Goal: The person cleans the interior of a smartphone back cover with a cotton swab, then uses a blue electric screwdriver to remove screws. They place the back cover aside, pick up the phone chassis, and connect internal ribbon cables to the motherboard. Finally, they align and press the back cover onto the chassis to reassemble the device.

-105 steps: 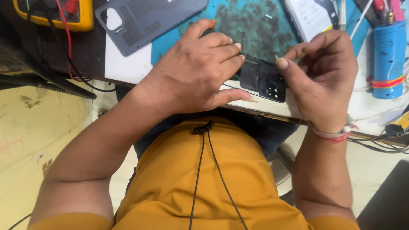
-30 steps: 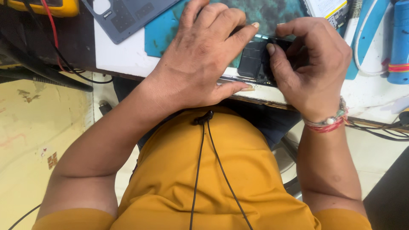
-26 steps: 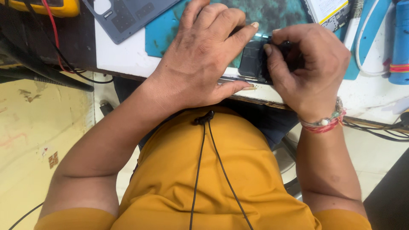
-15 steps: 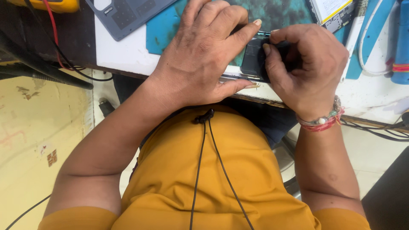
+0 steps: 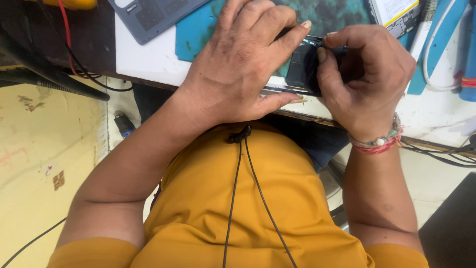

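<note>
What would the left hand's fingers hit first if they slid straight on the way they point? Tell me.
Most likely the right hand: the left hand lies over the dark phone, fingertips aimed right at it. Depth is unclear.

Both hands grip a dark phone (image 5: 303, 67) at the surface's (image 5: 144, 62) near edge: left hand (image 5: 243, 62) pressing, right hand (image 5: 364, 79) pinching.
</note>
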